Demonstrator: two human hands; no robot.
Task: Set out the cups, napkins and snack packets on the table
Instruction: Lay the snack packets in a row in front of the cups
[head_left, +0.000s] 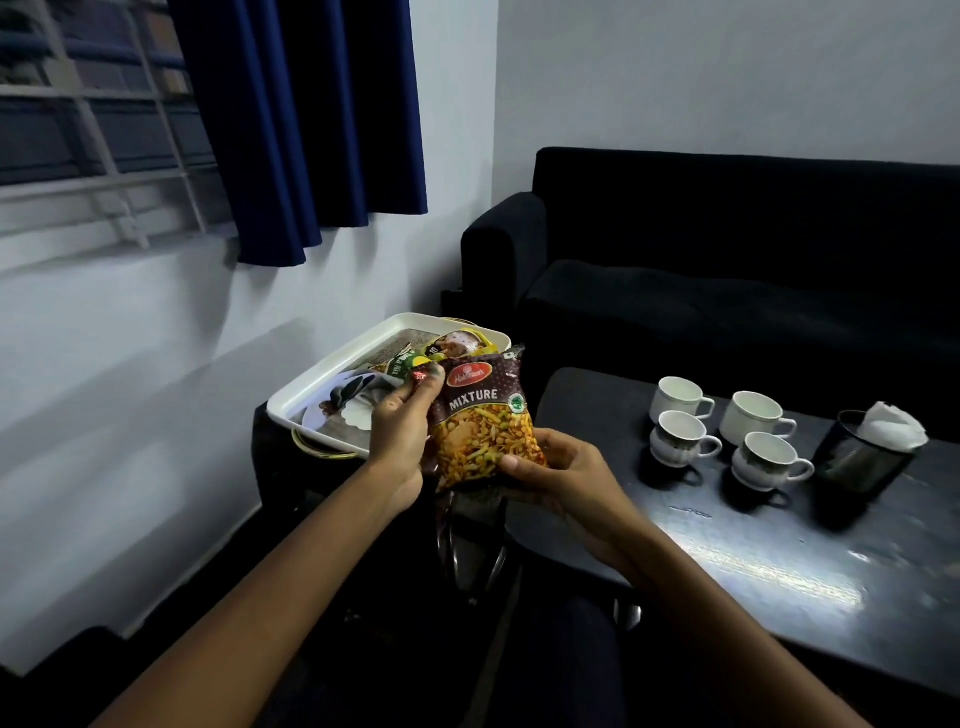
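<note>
Both hands hold a brown and yellow snack packet (485, 421) marked "MIXTURE", upright in the air between the tray and the table. My left hand (400, 436) grips its upper left edge. My right hand (558, 470) grips its lower right corner. Behind it, more snack packets (441, 351) lie in a white tray (332, 376) with a patterned floor. Several white cups (680, 436) stand together on the dark glossy table (753, 561). To their right a dark holder (860, 457) carries white napkins (891, 426).
The tray rests on a low dark stand near the wall. A dark sofa (727, 270) runs behind the table. A blue curtain (306, 124) hangs beside a barred window at upper left. My legs fill the space below.
</note>
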